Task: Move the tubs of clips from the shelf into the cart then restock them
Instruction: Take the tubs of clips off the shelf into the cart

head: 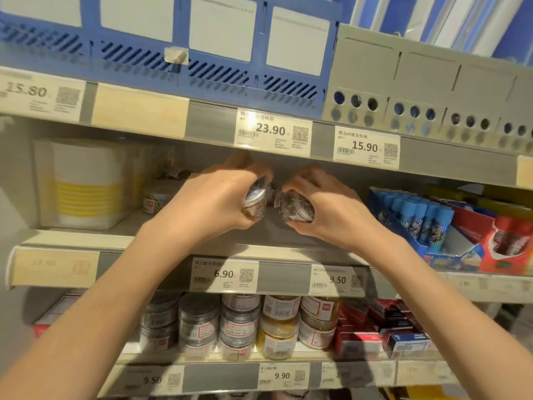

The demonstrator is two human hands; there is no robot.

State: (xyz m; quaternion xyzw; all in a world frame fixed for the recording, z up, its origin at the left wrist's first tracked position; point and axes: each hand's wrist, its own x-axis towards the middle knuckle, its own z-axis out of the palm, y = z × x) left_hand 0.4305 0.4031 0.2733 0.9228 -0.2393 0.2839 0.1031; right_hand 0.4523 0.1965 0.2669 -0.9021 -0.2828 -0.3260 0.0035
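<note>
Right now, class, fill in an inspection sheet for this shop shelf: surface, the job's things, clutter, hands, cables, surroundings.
Surface: middle shelf, bare grey board below the hands.
Job's things: one clear tub of clips in the left hand, another tub of clips in the right hand; a third tub stands further back on the left.
Clutter: white and yellow box on the left, box of blue glue sticks on the right.
Hands: both curled round their tubs.
Cables: nothing seen.
Surroundings: blue file racks above, stacked jars on the shelf below, price labels along the edges; no cart in view.
</note>
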